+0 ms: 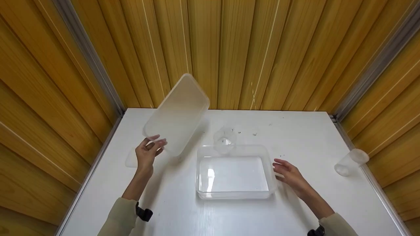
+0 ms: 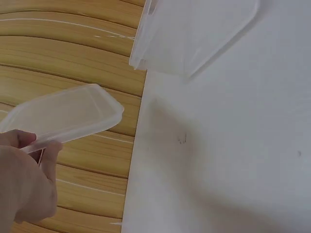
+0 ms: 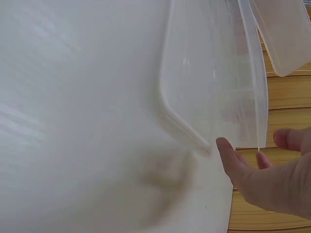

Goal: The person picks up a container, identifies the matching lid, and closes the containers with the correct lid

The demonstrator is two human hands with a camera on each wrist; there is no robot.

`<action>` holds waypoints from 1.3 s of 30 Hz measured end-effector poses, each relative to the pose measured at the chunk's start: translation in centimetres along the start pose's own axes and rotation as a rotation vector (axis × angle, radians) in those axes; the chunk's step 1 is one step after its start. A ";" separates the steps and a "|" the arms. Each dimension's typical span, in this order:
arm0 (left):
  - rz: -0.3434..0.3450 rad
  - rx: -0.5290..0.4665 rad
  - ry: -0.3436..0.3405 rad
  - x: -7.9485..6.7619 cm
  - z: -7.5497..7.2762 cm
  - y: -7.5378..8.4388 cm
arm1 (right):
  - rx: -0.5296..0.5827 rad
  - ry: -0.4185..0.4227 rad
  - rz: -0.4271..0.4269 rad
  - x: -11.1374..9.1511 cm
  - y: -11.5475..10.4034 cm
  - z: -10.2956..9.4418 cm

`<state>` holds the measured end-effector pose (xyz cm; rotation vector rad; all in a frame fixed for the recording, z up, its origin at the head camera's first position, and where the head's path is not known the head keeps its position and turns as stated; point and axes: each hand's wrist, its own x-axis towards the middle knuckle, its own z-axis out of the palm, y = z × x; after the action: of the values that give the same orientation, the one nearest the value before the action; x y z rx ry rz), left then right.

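Observation:
A translucent rectangular lid (image 1: 180, 113) is held up, tilted, above the left side of the table. My left hand (image 1: 149, 154) pinches it near its lower corner; the left wrist view shows the thumb and fingers of that hand (image 2: 29, 179) on the edge of the lid (image 2: 68, 111). Mid-table stands a clear plastic container (image 1: 234, 195) with its top uncovered. Beside the container's right wall is my right hand (image 1: 290, 175), fingers loosely bent and holding nothing. From the right wrist, the fingers of this hand (image 3: 267, 179) appear close to the container's rim (image 3: 260, 97); contact is hard to tell.
Behind the container's back rim stands a clear round cup or jar (image 1: 225, 137). A clear cylindrical container (image 1: 351, 162) is at the table's right edge. Another translucent flat piece (image 1: 131, 160) lies partly behind the left hand. Wooden panels (image 1: 236, 55) surround the white table (image 1: 174, 209).

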<state>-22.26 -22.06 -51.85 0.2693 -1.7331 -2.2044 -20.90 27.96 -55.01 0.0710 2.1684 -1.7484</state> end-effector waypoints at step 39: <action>1.227 0.518 -0.376 -3.8 5.6 -1.2 | 0.752 -0.494 -0.091 -1.0 -6.1 -0.4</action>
<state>-20.80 -15.40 -51.80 -0.9117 -1.8264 -0.9328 -21.59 27.08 -48.91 -0.2491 1.1213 -2.2440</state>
